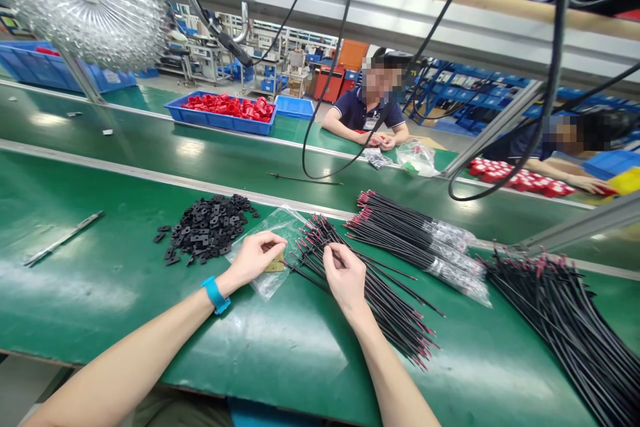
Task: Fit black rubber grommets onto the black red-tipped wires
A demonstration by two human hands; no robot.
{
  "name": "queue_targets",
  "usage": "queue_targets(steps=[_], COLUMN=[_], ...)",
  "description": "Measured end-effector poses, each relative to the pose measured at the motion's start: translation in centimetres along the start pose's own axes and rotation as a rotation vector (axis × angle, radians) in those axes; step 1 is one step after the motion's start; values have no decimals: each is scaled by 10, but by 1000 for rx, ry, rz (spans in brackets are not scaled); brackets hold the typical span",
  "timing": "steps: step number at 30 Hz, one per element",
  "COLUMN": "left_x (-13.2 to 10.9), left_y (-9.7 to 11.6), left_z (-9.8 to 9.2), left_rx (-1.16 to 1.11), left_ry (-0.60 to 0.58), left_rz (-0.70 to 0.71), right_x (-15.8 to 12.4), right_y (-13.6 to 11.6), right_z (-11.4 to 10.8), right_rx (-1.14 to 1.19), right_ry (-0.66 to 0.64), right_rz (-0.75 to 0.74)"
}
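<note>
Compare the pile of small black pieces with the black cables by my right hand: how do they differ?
The black pieces are short and flat, while the black cables are long and thin. The pieces lie jumbled in a heap; the cables lie mostly side by side. The pieces look all black; the cables have reddish tips. Both rest on the green table.

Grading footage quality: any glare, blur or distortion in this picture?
Head view: pale glare patches on the green tabletop; head view: bright highlights on the ribbed duct; head view: pixel blocks cover two co-workers' heads; head view: black cables by the right hand look fairly distinct.
</note>
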State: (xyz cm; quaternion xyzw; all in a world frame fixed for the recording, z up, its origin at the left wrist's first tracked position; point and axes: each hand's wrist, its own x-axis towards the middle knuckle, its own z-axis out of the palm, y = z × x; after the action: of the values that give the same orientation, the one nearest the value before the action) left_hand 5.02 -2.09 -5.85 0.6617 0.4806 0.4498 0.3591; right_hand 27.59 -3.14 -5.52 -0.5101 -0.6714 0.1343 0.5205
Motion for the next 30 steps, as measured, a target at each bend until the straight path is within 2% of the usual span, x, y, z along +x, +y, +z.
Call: queue_targets(steps=[6, 11, 14, 18, 22, 30], left_x=[0, 0, -1, -5, -10, -10], left_y=[2, 5, 11, 21, 23, 20], left_z=[0, -1, 1, 6, 8, 8], left_rx=[14, 3, -115, -313, -354, -242], left_ry=[-3, -3, -19, -119, -186, -198], left_rz=[17, 12, -36, -103, -112, -52], right_x=[0, 2, 1, -5, -12, -14], right_y=[-5, -1, -4, -16, -22, -17], right_z=[0, -1, -1, 3, 8, 10], right_rx=[37, -11, -76, -127, -145, -94], right_ry=[14, 23, -42, -183, -262, -368], right_rz=[-12, -83, -157, -287, -369, -273])
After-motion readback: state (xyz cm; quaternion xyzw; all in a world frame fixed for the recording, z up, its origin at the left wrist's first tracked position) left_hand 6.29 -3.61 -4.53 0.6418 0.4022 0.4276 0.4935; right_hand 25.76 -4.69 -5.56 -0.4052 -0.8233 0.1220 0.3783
